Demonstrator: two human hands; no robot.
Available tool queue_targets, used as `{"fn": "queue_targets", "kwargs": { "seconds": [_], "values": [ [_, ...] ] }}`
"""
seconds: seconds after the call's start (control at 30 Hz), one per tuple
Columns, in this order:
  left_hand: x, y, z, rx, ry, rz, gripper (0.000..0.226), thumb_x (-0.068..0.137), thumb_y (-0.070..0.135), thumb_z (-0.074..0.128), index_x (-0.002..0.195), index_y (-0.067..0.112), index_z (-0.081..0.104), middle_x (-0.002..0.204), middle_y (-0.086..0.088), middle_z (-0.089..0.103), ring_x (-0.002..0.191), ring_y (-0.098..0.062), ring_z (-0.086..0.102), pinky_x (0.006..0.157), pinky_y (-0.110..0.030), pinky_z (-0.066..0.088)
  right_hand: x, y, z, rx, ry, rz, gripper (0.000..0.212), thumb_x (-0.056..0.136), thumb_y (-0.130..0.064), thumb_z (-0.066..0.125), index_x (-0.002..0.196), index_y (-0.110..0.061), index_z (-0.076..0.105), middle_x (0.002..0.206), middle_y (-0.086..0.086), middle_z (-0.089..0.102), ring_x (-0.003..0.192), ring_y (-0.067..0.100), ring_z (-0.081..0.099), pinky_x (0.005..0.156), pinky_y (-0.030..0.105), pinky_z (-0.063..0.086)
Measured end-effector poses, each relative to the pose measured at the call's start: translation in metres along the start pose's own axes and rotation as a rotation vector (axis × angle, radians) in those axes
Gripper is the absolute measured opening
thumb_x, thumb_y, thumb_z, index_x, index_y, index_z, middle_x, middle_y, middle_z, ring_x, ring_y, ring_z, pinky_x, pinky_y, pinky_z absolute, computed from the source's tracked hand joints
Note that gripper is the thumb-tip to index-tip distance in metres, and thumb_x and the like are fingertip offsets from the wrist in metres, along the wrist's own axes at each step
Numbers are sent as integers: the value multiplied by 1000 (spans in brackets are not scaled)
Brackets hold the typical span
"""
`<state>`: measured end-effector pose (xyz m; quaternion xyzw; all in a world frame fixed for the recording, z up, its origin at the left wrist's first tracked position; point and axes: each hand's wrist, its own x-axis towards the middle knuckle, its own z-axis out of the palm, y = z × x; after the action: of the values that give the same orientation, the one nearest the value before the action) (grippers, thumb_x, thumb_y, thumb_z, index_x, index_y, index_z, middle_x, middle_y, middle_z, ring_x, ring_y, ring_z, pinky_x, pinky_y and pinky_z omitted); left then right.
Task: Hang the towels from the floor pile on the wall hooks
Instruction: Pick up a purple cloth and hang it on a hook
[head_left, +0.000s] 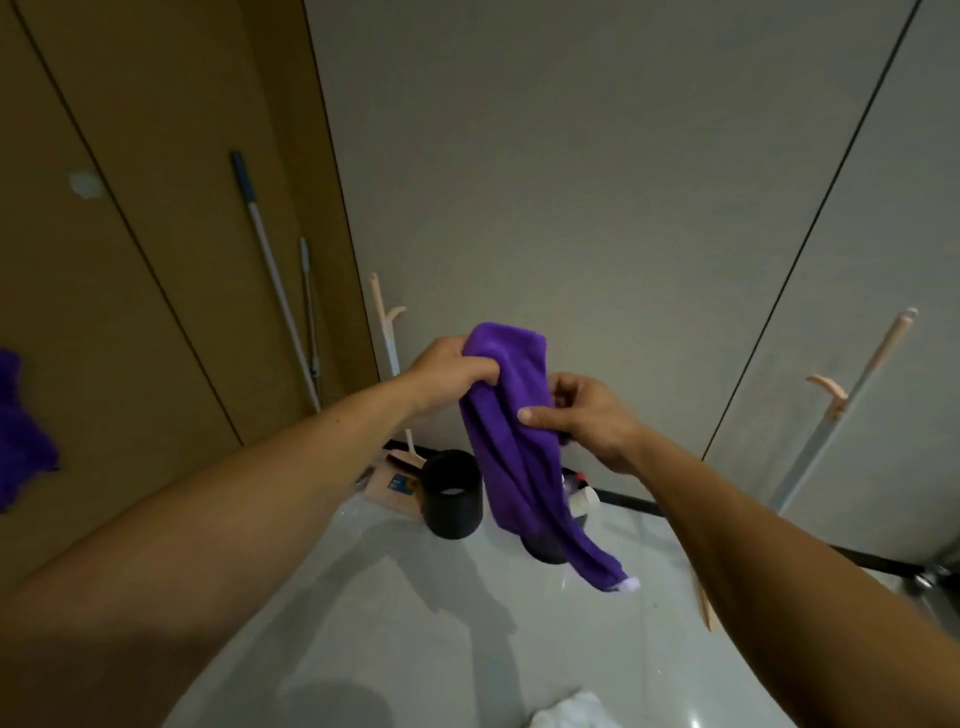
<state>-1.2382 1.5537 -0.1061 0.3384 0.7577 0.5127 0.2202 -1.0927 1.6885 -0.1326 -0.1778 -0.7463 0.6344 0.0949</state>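
A plush purple towel (511, 431) hangs in mid-air before the smooth grey wall (571, 182) — the left hand (447, 371) grips its bunched top in curled fingers, and the right hand (587, 415) pinches its side. A second purple towel (21, 431) shows against the brown panel (130, 260) — one crumpled white cloth (566, 714) lies on the glossy floor (415, 623).

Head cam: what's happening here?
A person holds a purple towel in front of the grey wall with both hands. The left hand grips its top, the right hand pinches it midway, and the rest hangs loose. It is not on a hook yet. A second purple towel shows against the brown wall at far left. A white cloth lies on the floor.
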Motion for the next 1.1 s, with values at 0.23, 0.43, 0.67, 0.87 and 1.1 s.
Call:
{"fn": "queue_targets", "kwargs": {
  "seconds": [0.23, 0.43, 0.67, 0.87, 1.1],
  "values": [
    [-38, 7, -30, -83, -21, -67, 31, 48, 32, 73, 78, 30, 68, 81, 22, 69, 92, -16, 65, 85, -32, 49, -5, -7, 36, 217, 79, -75, 6, 92, -6, 59, 89, -7, 53, 86, 13, 56, 81, 24, 52, 67, 34, 43],
    [-82, 17, -77, -164, 257, 3, 7, 86, 19, 67, 84, 18, 73, 81, 2, 75, 76, -13, 70, 66, -22, 56, 2, -16, 82, 100, -101, -239, 15, 88, -20, 69, 79, -14, 58, 66, -4, 63, 58, 4, 57, 54, 16, 46],
    [-140, 18, -173, -24, 578, -3, 16, 88, 24, 68, 97, 11, 69, 91, -9, 71, 81, -23, 66, 75, -35, 54, 11, 13, 111, -182, -229, -102, 31, 70, -37, 84, 92, -17, 74, 87, 5, 76, 74, 17, 72, 63, 27, 59],
    [-187, -10, -212, 118, 834, -24, 26, 84, 43, 68, 86, 17, 71, 83, -6, 74, 74, -20, 68, 66, -33, 55, 16, 14, 143, -687, -130, -230, 74, 57, -89, 52, 86, -22, 65, 80, -2, 69, 71, 16, 65, 70, 40, 57],
    [-242, -24, -284, 162, 935, 24, 36, 86, 53, 59, 70, 22, 69, 61, 5, 68, 57, -10, 65, 53, -25, 50, 1, 3, 198, -609, 44, -437, 80, 81, -82, 6, 80, -20, 57, 81, 5, 66, 80, 29, 63, 70, 31, 41]
  ]
}}
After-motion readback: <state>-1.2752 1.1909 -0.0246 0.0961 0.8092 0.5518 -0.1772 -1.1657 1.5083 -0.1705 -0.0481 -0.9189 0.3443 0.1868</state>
